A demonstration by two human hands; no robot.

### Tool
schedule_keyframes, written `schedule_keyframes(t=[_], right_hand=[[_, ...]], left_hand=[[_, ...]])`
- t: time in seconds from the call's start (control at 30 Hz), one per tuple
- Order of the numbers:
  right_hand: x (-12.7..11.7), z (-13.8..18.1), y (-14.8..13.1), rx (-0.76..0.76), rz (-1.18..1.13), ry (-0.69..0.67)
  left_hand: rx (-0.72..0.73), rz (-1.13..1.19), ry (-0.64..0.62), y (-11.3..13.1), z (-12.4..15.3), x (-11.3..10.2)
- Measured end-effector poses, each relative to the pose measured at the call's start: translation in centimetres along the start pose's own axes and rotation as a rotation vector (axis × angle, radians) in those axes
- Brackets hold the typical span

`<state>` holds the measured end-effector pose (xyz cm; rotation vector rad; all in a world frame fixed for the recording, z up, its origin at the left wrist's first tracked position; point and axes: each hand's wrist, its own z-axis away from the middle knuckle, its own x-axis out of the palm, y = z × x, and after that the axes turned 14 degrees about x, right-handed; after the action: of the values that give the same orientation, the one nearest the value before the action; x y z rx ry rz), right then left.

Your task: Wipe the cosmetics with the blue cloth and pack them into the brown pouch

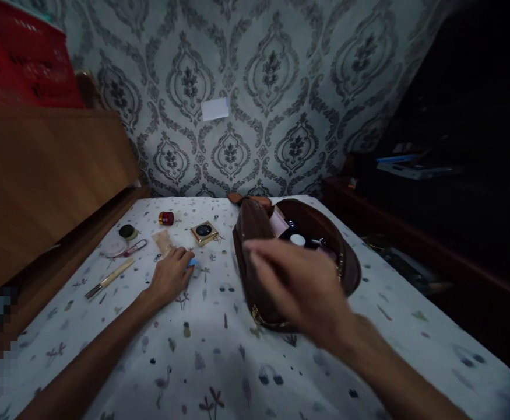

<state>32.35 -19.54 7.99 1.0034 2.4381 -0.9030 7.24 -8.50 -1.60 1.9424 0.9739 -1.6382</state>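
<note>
Left hand (170, 274): fingers curled down over a small blue item (192, 263) on the sheet (220, 356); grip closed on it. Right hand (298, 286): blurred, fingers spread, holding nothing, raised over the near edge of the open brown bag (351, 268). Beyond the left hand lie a tan tube (162, 241), gold compact (204, 232), red jar (166, 218) and brush (109, 279).

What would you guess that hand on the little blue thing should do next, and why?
Probably close around the small blue item and lift it toward the open brown bag. The left hand already rests on it on the printed sheet, the bag gapes with things inside, and the right hand, blurred and empty-looking, hovers over the bag.
</note>
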Motion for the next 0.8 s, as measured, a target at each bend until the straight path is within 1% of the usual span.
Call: schedule_keyframes(t=[0.07, 0.1, 0.13, 0.17, 0.2, 0.23, 0.3, 0.37, 0.43, 0.47, 0.53, 0.63, 0.7, 0.8], right_hand=[[2.4, 1.6, -1.2, -0.109, 0.016, -0.15], [3.7, 2.2, -1.5, -0.134, 0.045, -0.255], [5.1, 2.8, -1.6, -0.128, 0.048, -0.321], [6.5, 3.1, -1.6, -0.088, 0.029, -0.37], [8.0, 3.3, -1.3, -0.021, -0.021, -0.414], [9.4, 3.3, -0.9, 0.082, -0.106, -0.429], [12.3, 3.1, 0.2, 0.356, -0.318, -0.417], [14.9, 2.8, 1.4, 0.68, -0.569, -0.383], [17.0, 2.9, 2.4, 0.791, -0.65, -0.364], [17.7, 3.1, 2.7, 0.82, -0.671, -0.355], [18.5, 3.8, 3.1, 0.842, -0.686, -0.343], [18.4, 5.1, 3.2, 0.855, -0.71, -0.343], [17.9, 5.6, 3.2, 0.85, -0.724, -0.353], [17.4, 5.9, 2.9, 0.844, -0.737, -0.368]], left_hand=[[-0.011, 0.005, -0.015, -0.1, 0.1, 0.4], [-0.01, 0.008, -0.023, 0.0, 0.2, 0.6], [-0.007, 0.012, -0.03, 0.0, 0.2, 0.7], [-0.003, 0.015, -0.037, 0.1, 0.3, 0.7], [0.0, 0.018, -0.043, 0.2, 0.3, 0.7], [0.002, 0.021, -0.049, 0.2, 0.3, 0.7], [0.003, 0.025, -0.058, 0.2, 0.4, 0.8], [0.007, 0.028, -0.061, 0.2, 0.5, 0.9], [0.022, 0.033, -0.06, 0.3, 0.7, 1.1], [0.034, 0.037, -0.059, 0.3, 0.8, 1.2], [0.059, 0.049, -0.054, 0.4, 0.9, 1.3], [0.073, 0.066, -0.035, 0.4, 1.1, 0.9], [0.041, 0.066, -0.002, 0.0, 1.1, 0.5], [-0.067, 0.051, 0.061, -1.0, 0.9, 0.0]])
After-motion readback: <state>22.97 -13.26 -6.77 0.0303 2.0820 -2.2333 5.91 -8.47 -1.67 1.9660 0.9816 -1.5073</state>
